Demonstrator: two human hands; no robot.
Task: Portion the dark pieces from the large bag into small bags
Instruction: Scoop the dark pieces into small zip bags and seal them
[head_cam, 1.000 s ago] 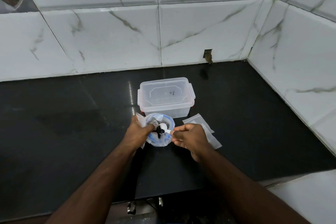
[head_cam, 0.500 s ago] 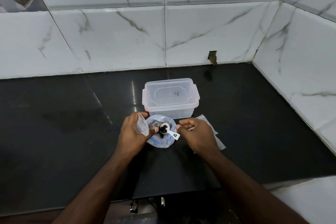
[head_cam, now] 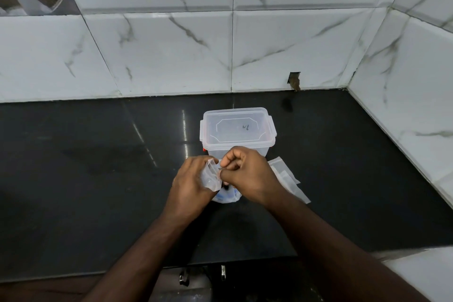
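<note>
My left hand (head_cam: pixel 191 184) grips a small clear bag (head_cam: pixel 210 175) and holds it just above the large bag. My right hand (head_cam: pixel 247 174) has its fingers curled, and thumb and fingertips pinch the small bag's upper edge at its mouth. The large blue-and-white bag (head_cam: pixel 226 198) sits on the black counter under both hands and is mostly covered by them. A few dark pieces (head_cam: pixel 226 187) show in the gap between my hands. The white scoop seen earlier is hidden.
A clear lidded plastic box (head_cam: pixel 236 127) stands right behind my hands. Spare small clear bags (head_cam: pixel 289 180) lie flat on the counter (head_cam: pixel 98 179) to the right. White tiled walls close the back and right side. The counter's front edge runs below my forearms.
My right hand left the white scoop in the large bag and came left to the small bag's mouth. My left hand lifted the small bag over the large bag.
</note>
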